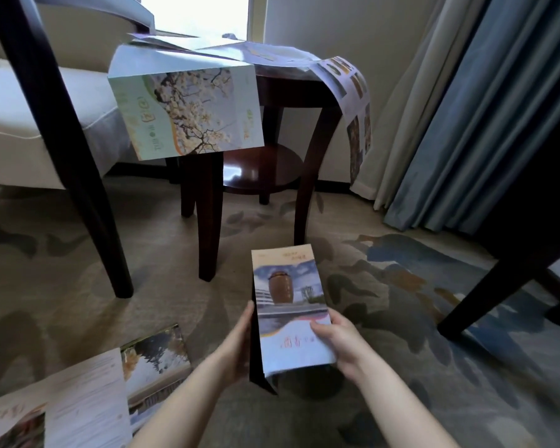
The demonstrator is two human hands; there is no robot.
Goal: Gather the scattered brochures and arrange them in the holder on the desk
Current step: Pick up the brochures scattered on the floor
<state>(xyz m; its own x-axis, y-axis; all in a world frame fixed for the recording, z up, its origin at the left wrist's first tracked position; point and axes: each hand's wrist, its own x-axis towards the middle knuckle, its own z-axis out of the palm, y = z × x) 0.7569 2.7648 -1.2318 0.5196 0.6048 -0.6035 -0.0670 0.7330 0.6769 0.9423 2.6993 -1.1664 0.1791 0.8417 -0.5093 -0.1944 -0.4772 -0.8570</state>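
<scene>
Your left hand grips the left edge of the jar-cover brochure and your right hand pinches its lower right part, thumb on the cover. You hold it folded above the carpet, in front of the side table. A blossom brochure hangs over the table's near edge, an unfolded sheet drapes down its right side, and open brochures lie on the carpet at your lower left.
</scene>
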